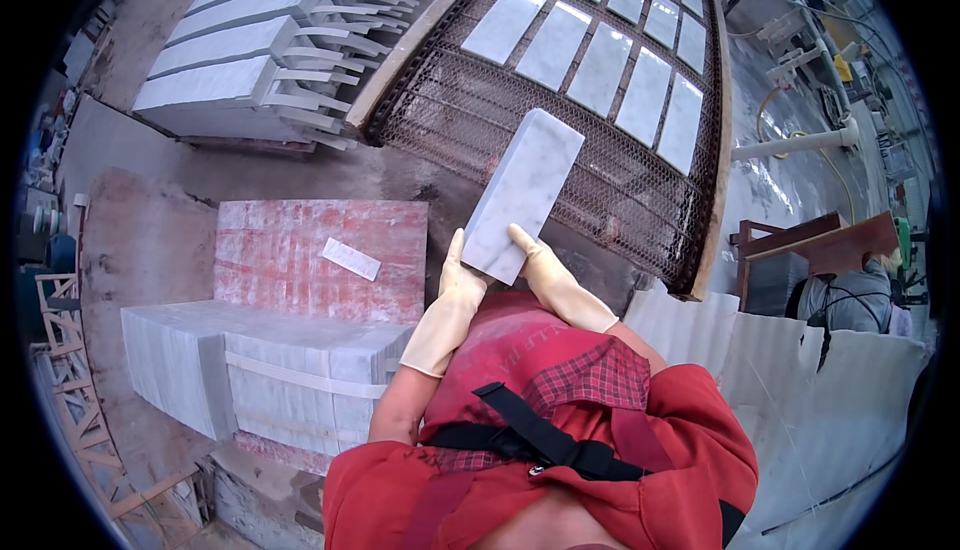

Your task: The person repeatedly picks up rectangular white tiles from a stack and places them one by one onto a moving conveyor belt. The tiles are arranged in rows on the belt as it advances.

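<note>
Clasping veined marble block (527, 188) by near end between left hand (461, 283) and right hand (550, 272), before near side of wire-mesh conveyor (622, 205). Could tip forward and chip, because of far end apparently without support.

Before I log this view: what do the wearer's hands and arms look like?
Left hand and right hand both wear plain cream gloves reaching past the wrists. No cables or markings visible on them. Forearms are bare between the gloves and loose red sleeves.
</note>
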A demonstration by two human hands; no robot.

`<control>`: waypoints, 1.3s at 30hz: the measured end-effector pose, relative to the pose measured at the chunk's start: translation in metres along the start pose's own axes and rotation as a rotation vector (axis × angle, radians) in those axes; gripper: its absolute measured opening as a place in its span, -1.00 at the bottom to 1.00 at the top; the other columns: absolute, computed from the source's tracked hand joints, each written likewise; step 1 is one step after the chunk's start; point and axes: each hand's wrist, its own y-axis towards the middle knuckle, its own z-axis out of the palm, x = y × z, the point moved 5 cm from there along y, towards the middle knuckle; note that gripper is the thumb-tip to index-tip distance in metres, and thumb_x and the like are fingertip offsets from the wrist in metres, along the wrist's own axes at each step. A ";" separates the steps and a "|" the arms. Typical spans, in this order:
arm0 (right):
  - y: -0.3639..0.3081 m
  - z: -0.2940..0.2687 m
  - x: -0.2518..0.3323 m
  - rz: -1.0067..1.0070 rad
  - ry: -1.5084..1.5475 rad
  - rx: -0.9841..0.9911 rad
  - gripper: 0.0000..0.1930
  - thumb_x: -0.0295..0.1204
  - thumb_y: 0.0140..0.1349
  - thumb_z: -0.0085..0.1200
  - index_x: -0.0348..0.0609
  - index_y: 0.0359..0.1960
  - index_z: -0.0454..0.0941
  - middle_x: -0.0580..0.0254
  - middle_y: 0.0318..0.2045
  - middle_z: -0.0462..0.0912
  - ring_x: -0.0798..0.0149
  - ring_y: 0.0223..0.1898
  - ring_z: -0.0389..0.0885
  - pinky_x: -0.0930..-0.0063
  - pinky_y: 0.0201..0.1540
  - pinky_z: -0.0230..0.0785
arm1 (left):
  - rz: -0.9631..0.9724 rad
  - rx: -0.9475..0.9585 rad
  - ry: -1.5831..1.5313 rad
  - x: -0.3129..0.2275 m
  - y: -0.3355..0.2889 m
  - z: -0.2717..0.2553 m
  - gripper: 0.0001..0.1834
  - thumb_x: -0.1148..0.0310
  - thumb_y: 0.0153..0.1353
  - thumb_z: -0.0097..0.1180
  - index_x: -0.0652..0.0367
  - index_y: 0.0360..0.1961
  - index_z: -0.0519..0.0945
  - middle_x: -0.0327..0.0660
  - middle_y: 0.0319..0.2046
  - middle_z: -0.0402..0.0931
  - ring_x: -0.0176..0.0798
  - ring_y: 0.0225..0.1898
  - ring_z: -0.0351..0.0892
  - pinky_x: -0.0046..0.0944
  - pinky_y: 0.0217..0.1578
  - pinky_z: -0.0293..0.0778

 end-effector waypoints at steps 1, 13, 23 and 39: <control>-0.001 -0.001 0.003 0.027 0.013 -0.025 -0.36 -0.01 0.50 0.02 -0.21 0.42 0.39 0.06 0.29 0.59 0.08 0.31 0.54 0.10 0.43 0.25 | -0.011 0.023 0.016 0.001 -0.006 0.003 -0.23 -0.17 0.41 0.11 0.16 0.43 0.36 0.05 0.39 0.39 0.17 0.37 0.40 0.35 0.32 0.38; -0.016 -0.009 0.042 0.030 0.136 -0.066 -0.49 -0.20 0.48 0.09 -0.32 0.31 0.50 -0.02 0.19 0.66 0.02 0.22 0.62 0.13 0.35 0.37 | -0.047 0.081 0.121 0.026 -0.023 0.031 -0.16 -0.33 0.37 0.02 0.00 0.47 0.33 -0.03 0.46 0.31 0.20 0.43 0.31 0.53 0.32 0.25; -0.004 -0.013 0.045 0.071 0.052 -0.117 -0.45 -0.10 0.46 0.12 -0.26 0.30 0.52 0.00 0.17 0.68 0.05 0.21 0.63 0.15 0.32 0.40 | -0.050 0.096 0.068 0.026 -0.001 0.035 -0.19 -0.30 0.40 -0.02 0.01 0.46 0.33 -0.03 0.45 0.31 0.19 0.43 0.30 0.50 0.30 0.28; 0.016 -0.071 0.039 0.089 -0.588 -0.128 -0.39 0.11 0.43 0.13 -0.34 -0.05 0.69 0.00 -0.18 0.78 0.17 -0.18 0.77 0.27 -0.07 0.60 | -0.134 0.091 -0.121 0.023 0.018 0.035 -0.43 0.11 0.42 0.07 0.11 0.38 0.44 0.04 0.41 0.38 0.31 0.41 0.32 0.65 0.29 0.18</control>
